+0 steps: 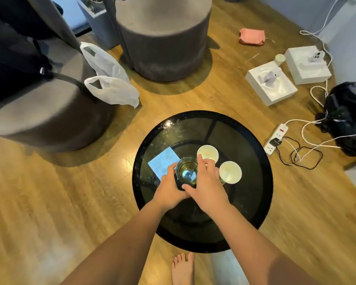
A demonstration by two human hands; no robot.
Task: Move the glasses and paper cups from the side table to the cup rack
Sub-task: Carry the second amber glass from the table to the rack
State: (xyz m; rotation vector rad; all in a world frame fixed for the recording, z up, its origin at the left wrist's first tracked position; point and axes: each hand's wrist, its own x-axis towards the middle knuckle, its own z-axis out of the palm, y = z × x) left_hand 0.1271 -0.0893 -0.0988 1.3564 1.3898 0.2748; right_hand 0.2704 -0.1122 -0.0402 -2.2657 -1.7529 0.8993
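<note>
Glass (187, 171) — between both hands

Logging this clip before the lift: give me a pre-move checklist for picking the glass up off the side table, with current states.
1. Left hand on the glass: ok, fingers wrap its left side.
2. Right hand on the glass: ok, it cups the right side.
3. Glass upright: ok.
4. Glass empty: cannot tell, reflections hide the contents.
5. Paper cups clear of the lift: not ok, the far cup and near cup sit close beside the right hand.
6. Cup rack in sight: not ok, none visible.
</note>
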